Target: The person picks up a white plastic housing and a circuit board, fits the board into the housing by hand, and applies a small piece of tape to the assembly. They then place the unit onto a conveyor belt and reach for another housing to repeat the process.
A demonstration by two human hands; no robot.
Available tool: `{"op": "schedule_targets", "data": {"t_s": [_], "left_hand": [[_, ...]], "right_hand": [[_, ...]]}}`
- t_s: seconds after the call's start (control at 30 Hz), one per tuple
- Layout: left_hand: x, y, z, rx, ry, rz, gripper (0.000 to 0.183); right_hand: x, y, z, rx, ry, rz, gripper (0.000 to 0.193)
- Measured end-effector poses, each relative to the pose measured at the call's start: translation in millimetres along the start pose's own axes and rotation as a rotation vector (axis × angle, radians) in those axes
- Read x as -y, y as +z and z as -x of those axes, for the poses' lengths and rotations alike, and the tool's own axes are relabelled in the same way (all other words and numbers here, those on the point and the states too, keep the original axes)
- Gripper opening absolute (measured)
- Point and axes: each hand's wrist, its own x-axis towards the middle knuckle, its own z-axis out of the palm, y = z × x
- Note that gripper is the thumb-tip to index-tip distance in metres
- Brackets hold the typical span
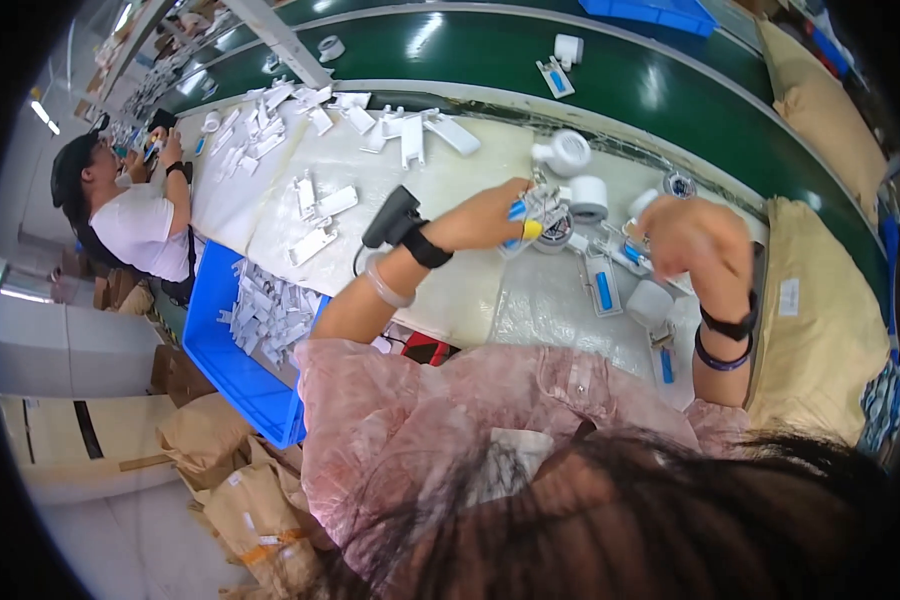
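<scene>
My left hand (492,215) is closed on a small fan part with a blue cylinder (517,210). A yellow piece (532,230) shows just under its fingers. My right hand (698,238) is curled, its fingers bent down and slightly blurred. Whatever it grips, if anything, is hidden; a white part with a blue cylinder (634,250) lies by its fingertips. Between the hands stand a white round fan head (588,198) and a white handle shell with a blue cylinder (602,287). Another white round head (651,303) sits nearer me. Beyond my left hand is a white fan head (568,153).
A green conveyor belt (660,110) runs behind the table. Loose white shells (413,140) lie at left, above a blue bin (210,330) of white parts. A black device (392,215) stands by my left wrist. Tan sacks (815,310) flank the right; another person (135,215) works far left.
</scene>
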Motion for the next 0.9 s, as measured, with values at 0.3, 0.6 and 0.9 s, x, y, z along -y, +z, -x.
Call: {"op": "schedule_targets", "data": {"t_s": [0.3,0.6,0.9], "left_hand": [[-30,-12,18,-0.114,0.206,-0.665,0.055],[-24,-34,29,0.055,0.192,-0.767,0.027],[-46,-22,22,-0.258,0.015,-0.653,0.034]], "right_hand": [[-126,24,-70,0.177,-0.173,0.706,0.029],[-144,14,-80,0.620,0.074,0.482,0.024],[-128,8,-68,0.422,0.116,0.492,0.020]]}}
